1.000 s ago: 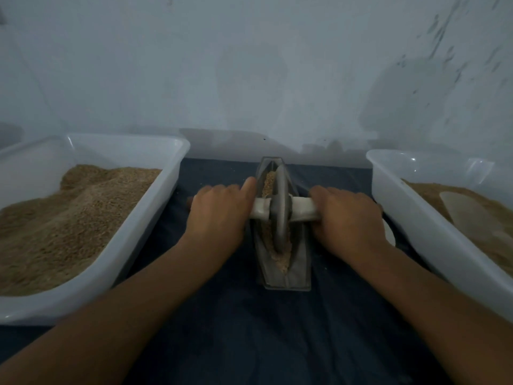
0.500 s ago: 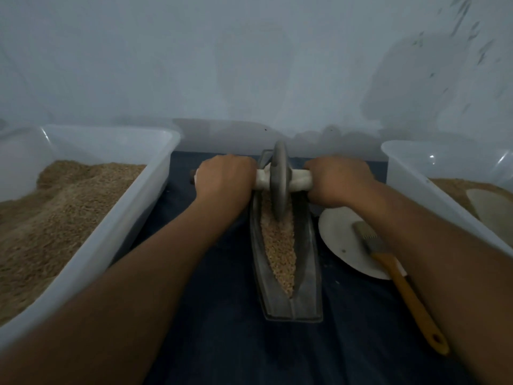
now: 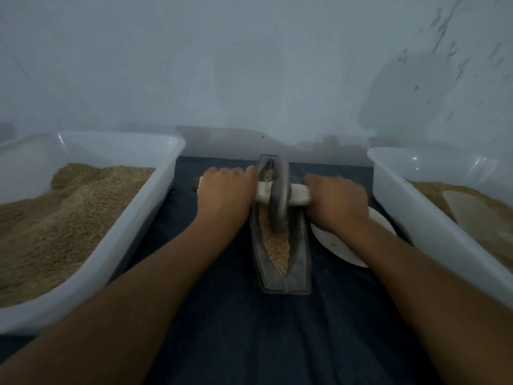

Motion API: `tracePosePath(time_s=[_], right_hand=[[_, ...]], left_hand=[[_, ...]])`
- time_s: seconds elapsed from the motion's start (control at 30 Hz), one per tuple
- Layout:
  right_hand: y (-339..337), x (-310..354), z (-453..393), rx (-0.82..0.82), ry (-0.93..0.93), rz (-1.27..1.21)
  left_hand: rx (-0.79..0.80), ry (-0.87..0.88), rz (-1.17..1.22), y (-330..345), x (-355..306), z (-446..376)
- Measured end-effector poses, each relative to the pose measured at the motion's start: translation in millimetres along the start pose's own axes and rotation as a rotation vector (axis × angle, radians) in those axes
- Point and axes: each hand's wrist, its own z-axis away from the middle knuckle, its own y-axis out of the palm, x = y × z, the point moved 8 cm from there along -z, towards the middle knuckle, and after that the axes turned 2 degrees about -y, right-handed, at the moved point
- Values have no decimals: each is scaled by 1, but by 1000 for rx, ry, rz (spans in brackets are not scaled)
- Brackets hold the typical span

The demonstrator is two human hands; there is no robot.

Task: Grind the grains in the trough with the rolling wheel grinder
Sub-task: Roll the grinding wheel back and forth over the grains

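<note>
wheel [image 3: 278,200] stands mid-trough [image 3: 299,262] on the grains [image 3: 276,245]; left hand [image 3: 226,195] and right hand [image 3: 337,202] each grip its axle handle [image 3: 298,196]. uneven pressure could tilt the wheel, spilling grains onto the tabletop [image 3: 236,329].

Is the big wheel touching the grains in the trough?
Touching. The head view shows the wheel standing in the trough, its lower edge sunk into the grains.

A white tub [image 3: 144,215] heaped with brown grain is seen at the left, and a second tub [image 3: 433,226] at the right. A white plate [image 3: 344,251] is laid on the dark blue cloth [image 3: 222,329] beside the latter.
</note>
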Motion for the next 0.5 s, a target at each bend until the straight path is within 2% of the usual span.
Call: tracePosePath(time_s=[0.2, 0.37, 0.5], right_hand=[[-31, 17, 45, -219, -74, -8], [-40, 20, 75, -239, -42, -133], [-43, 22, 84, -253, -46, -95]], left_hand=[[49, 9, 46, -27, -4, 32], [-10, 63, 27, -51, -13, 58], [-60, 75, 27, -53, -15, 67]])
